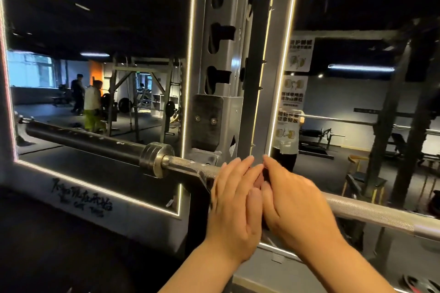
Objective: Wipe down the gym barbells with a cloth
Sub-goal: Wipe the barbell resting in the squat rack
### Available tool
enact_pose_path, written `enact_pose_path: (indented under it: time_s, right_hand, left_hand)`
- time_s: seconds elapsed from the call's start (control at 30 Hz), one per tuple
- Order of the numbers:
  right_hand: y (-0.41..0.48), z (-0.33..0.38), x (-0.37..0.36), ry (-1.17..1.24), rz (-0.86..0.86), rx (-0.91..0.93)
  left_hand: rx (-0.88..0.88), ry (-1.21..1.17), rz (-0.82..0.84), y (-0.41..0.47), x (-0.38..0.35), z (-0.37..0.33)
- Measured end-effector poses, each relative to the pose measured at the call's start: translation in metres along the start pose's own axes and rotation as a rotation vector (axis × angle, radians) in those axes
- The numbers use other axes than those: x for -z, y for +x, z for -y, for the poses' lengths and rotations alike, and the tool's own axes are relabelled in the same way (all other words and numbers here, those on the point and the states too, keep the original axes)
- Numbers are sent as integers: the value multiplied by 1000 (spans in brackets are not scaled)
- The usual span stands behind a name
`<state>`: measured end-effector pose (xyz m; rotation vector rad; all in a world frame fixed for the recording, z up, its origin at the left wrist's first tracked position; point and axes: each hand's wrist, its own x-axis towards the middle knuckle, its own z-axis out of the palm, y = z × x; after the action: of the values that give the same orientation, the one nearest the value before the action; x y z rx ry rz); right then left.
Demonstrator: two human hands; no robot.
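- barbell (381,217): lies near level across the view, passing in front of the rack upright (228,114). the dark sleeve (83,139) and steel collar (156,158) are at left, and the knurled shaft runs off to the right.
- left hand (234,200) and right hand (292,200): side by side over the shaft, just right of the upright and touching along their inner edges. the fingers of both are straight and close together, not curled round the bar. whether the palms bear on the shaft cannot be told.
- cloth: not plainly seen. a dark sliver (260,179) between the two palms may be it; if so, it is a soft, light thing, easily bunched.
- handling (judged): the bar is long, rigid steel and surely heavy, so it is best left on its supports and wiped in place. the knurling offers grip and will likely drag at fabric. the smooth sleeve probably turns on the shaft and may need steadying. the natural hold is round the shaft with the cloth under the palm.
- hidden or unclear: the shaft beneath the hands and the support that carries it are covered. the bar's right end is cut off, and the sleeve's far tip is dim against the mirror (100,31). the right hand is softened by blur.
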<state>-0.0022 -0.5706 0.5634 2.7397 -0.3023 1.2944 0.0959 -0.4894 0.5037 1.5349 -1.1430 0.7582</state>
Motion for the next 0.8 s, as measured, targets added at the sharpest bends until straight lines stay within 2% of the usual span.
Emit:
enact_pose_path:
  time_s: [0.07, 0.17, 0.27, 0.37, 0.53, 0.7, 0.8]
  right_hand:
    - [-1, -11, 3, -153, -65, -39]
    - [-1, -12, 8, -236, 76, -160]
    - [-1, -13, 12, -264, 72, -134]
    - [-1, -13, 17, -294, 91, -134]
    - [-2, -18, -3, -265, 72, -193]
    - [-4, -18, -3, -183, 5, -207]
    - [-4, -19, -4, -174, 2, -155]
  left_hand:
    - [23, 118, 24, 5, -10, -6]
    - [-15, 328, 63, 9, -14, -5]
    - [-140, 487, 89, 19, -7, 5]
    - [-103, 501, 47, 26, 1, 16]
    - [130, 351, -85, 26, -11, -3]
    - [51, 332, 12, 19, -13, -9]
    - [8, 378, 68, 14, -2, 4]
